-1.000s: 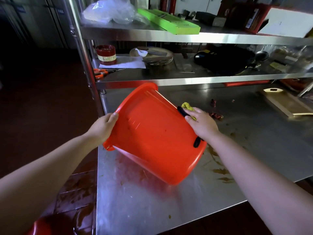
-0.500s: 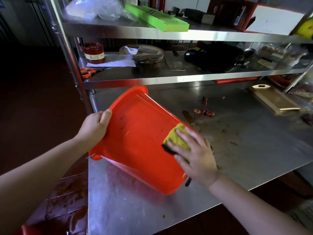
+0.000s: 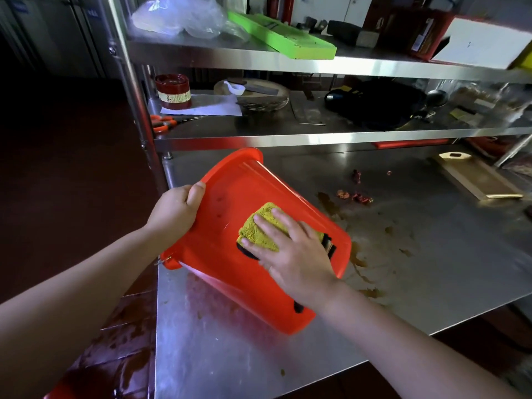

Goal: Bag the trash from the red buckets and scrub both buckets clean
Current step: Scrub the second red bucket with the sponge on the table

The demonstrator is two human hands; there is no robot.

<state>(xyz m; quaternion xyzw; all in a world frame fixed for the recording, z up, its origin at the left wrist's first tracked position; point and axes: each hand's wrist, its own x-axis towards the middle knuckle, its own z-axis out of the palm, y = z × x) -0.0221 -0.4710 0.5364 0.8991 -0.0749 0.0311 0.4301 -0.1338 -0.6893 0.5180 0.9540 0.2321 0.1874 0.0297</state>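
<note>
On table (image 3: 230, 370), left hand (image 3: 175, 210) still grips bucket (image 3: 230, 283); flat right hand (image 3: 296, 254) slid cloth (image 3: 259, 226) leftward.

Left hand (image 3: 176, 215), right hand (image 3: 299, 256), forearms (image 3: 408, 344) seemingly bare.

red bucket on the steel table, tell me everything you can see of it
The red bucket is glossy plastic with a rolled rim and a few dark specks. It lies tilted on its side on the steel table, mouth toward the left. The left hand grips the rim; the right hand presses a yellow cloth on its outer wall.
</note>
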